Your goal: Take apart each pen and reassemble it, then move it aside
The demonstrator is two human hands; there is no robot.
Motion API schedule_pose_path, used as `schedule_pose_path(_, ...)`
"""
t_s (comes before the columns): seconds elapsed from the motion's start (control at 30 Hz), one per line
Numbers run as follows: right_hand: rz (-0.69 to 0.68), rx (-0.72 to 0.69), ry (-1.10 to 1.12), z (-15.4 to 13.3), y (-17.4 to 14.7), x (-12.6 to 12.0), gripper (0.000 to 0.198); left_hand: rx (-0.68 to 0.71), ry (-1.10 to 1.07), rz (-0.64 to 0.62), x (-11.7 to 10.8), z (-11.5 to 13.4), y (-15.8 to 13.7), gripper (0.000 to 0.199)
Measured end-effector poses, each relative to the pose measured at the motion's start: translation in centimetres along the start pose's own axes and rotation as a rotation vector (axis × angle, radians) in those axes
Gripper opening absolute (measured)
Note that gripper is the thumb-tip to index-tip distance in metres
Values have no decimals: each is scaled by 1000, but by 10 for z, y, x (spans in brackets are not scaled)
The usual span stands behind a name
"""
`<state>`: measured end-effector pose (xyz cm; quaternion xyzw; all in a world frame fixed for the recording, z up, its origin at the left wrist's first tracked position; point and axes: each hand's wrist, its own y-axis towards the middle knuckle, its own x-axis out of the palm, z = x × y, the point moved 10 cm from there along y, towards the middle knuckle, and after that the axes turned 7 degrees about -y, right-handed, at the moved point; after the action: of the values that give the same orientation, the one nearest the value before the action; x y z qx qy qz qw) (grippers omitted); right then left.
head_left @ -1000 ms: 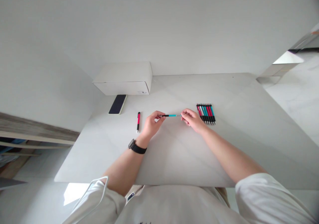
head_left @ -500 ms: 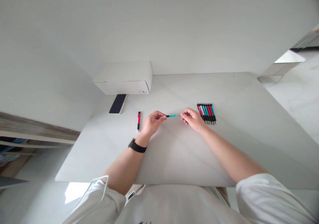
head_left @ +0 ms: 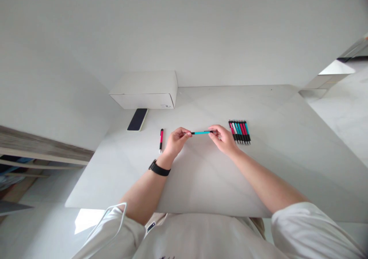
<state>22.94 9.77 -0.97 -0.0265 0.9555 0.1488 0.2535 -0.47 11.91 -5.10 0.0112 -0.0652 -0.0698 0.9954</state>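
Observation:
A teal and black pen [head_left: 200, 132] lies level between my two hands above the table. My left hand [head_left: 177, 140] pinches its black left end, whose tip is hidden by the fingers. At the right end, near the clip, the thumb and fingers of my right hand [head_left: 222, 138] are closed on it. Left of my left hand lies a red and black pen [head_left: 161, 140]. Beyond my right hand, a tight row of several pens [head_left: 240, 131] in red, teal and white, with black grips, rests on the table.
A white box [head_left: 145, 90] stands at the back left against the wall. In front of it lies a dark-screened phone [head_left: 137, 119]. The white table [head_left: 201, 182] has its near edge at my body. A wooden shelf [head_left: 43, 147] stands off to the left.
Earlier a pale, printed section showed beside the teal part at my right fingers. Now a longer teal barrel with a black clip end spans there. Both hands stay almost in place.

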Motion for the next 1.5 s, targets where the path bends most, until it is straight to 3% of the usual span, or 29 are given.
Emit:
schedule_pose_path(0.07,-26,96,51,13,-1,4,44,40,65,22,-2,3,-1,32)
schedule_pose_path(0.17,-97,167,77,26,-2,12,40,79,155,39,-4,6,-2,30)
schedule_pose_path(0.43,-15,18,5,12,1,3,33,80,169,24,-2,6,-1,30)
schedule_pose_path(0.63,-101,150,17,28,-1,9,38,92,189,29,0,10,-2,28)
schedule_pose_path(0.9,-47,81,13,22,0,5,42,85,170,47,-1,9,-2,28)
schedule_pose_path(1.1,-157,139,-14,27,-2,12,41,77,165,51,-1,5,-2,28)
schedule_pose_path(1.3,-81,52,-29,20,1,5,35,75,153,29,0,5,-2,29)
schedule_pose_path(1.5,-136,155,20,31,-2,12,40,70,167,38,1,7,-3,29)
